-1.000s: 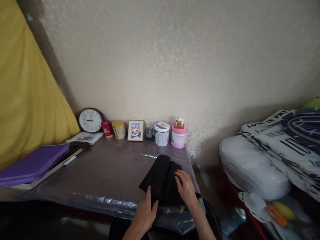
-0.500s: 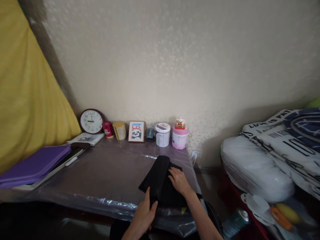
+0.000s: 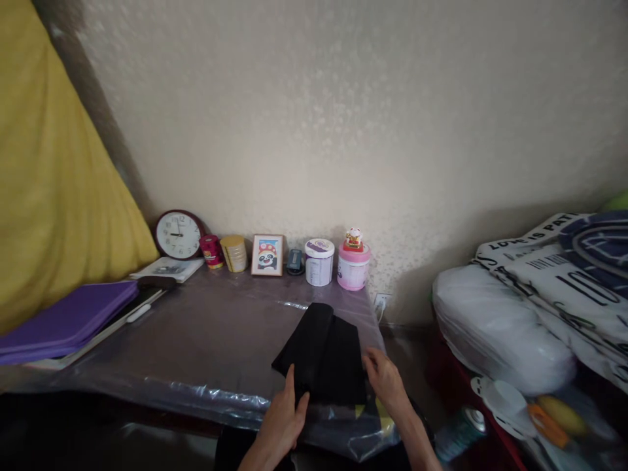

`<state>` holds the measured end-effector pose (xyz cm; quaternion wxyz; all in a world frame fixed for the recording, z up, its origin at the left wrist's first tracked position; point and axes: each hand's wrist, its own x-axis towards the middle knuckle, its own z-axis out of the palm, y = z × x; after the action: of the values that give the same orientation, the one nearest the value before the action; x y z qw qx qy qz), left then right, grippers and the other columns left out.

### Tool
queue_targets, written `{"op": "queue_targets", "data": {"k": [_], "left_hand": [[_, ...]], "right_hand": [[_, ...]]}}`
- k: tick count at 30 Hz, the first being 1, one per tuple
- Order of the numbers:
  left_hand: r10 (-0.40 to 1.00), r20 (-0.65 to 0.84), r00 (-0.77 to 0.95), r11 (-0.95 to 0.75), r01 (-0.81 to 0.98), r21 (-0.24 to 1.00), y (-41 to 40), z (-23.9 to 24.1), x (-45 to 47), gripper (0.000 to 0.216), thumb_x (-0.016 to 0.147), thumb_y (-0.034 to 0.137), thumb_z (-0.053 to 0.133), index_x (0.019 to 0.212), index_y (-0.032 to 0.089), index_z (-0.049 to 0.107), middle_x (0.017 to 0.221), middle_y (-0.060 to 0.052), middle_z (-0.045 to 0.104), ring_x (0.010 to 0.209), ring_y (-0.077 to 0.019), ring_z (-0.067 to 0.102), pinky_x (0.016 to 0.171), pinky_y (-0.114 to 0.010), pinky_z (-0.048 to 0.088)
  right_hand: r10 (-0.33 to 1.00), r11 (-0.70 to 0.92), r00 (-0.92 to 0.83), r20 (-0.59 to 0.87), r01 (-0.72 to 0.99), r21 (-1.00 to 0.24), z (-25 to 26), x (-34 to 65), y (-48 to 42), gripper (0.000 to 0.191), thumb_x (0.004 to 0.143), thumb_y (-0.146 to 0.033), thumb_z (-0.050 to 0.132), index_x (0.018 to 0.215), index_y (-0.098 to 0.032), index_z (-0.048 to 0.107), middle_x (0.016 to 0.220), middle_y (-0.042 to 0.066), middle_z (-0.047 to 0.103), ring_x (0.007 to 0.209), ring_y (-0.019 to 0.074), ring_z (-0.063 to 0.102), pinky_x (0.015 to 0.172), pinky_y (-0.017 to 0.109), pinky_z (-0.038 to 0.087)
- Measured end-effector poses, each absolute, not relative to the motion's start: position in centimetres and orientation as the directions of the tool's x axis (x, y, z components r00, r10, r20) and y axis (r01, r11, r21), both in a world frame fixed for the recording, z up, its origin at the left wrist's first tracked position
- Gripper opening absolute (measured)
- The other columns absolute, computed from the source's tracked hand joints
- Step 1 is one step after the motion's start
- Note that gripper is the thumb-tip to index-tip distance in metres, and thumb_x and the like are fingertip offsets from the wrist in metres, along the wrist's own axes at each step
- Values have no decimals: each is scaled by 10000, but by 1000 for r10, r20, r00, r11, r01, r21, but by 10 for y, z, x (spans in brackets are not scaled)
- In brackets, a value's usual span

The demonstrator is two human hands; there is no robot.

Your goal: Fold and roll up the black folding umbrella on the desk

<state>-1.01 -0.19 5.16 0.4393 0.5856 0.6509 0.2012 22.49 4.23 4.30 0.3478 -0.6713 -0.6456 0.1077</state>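
A folded black cloth (image 3: 321, 353) lies on the plastic-covered table (image 3: 206, 333), close to its near right corner. My left hand (image 3: 284, 418) rests flat on the cloth's near edge, fingers stretched out and thumb raised. My right hand (image 3: 385, 376) is at the cloth's right edge near the table corner, fingers bent loosely and apart, touching or just beside the fabric. Neither hand holds anything that I can see.
Along the wall stand a round clock (image 3: 177, 234), two small tins, a framed panda picture (image 3: 267, 255), a white tub (image 3: 318, 261) and a pink tub (image 3: 352, 268). A purple mat (image 3: 63, 320) lies at left. Bedding (image 3: 540, 294) is piled at right.
My right hand has slid from the top of the black cloth to its right edge near the table corner. My left hand has stayed on the near edge.
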Motion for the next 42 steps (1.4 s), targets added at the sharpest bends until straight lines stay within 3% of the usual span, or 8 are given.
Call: {"op": "queue_targets", "data": {"k": [3,8,12,19,24,30,35,42], "left_hand": [[943,-324,74,223,580,783,-2,50,-10,603,875,349,275,1381,204,-20,980,-124,607,320,-70,487,303,-197,385],[943,-324,74,225,576,786,-3,49,-11,604,872,346,279,1379,206,-17,1004,-131,600,313,-60,478,300,-189,385],[942,-327,76,229,568,791,-3,51,-10,603,872,338,281,1379,200,-14,966,-123,616,315,-65,479,294,-185,378],[948,-306,91,207,554,806,-2,48,-10,602,871,345,281,1378,200,-9,955,-118,623,330,-78,498,304,-191,372],[939,-332,88,221,588,779,-1,49,-9,607,874,362,262,1378,220,-45,1011,-112,621,370,-96,531,376,-226,415],[962,-262,71,137,706,695,-1,50,-10,609,874,342,294,1387,147,29,1007,-114,638,666,-154,638,699,-271,449],[977,-203,69,77,774,629,1,39,-9,618,866,325,310,1382,91,63,951,-117,652,881,-200,611,760,-275,413],[979,-190,77,45,823,566,2,34,-7,628,861,311,318,1379,69,58,987,-135,643,893,-213,604,753,-272,394]], "right_hand": [[938,-22,233,255,776,-630,30,229,61,249,764,-290,430,881,-174,616,851,87,666,797,206,625,737,300,468],[958,-184,288,-15,568,-802,31,225,73,263,756,-336,453,873,-171,622,695,29,641,550,130,597,467,210,465],[950,-213,307,-61,493,-844,36,221,79,328,757,-401,433,883,-163,621,603,6,600,495,125,561,384,196,428],[947,-57,292,135,565,-823,31,215,95,381,724,-496,419,660,-183,626,588,38,621,583,187,592,500,263,438],[926,70,263,269,582,-810,30,213,101,379,705,-507,424,557,-195,580,540,19,583,557,176,547,529,268,409],[929,151,240,281,447,-882,48,203,103,389,707,-505,458,663,-149,608,619,19,591,587,157,519,565,259,401],[931,200,210,299,394,-897,69,177,112,365,710,-481,472,664,-140,595,614,17,590,592,151,519,553,244,395],[957,126,182,225,439,-890,72,135,137,306,740,-378,463,828,-130,619,718,54,661,659,174,599,578,250,447]]}}
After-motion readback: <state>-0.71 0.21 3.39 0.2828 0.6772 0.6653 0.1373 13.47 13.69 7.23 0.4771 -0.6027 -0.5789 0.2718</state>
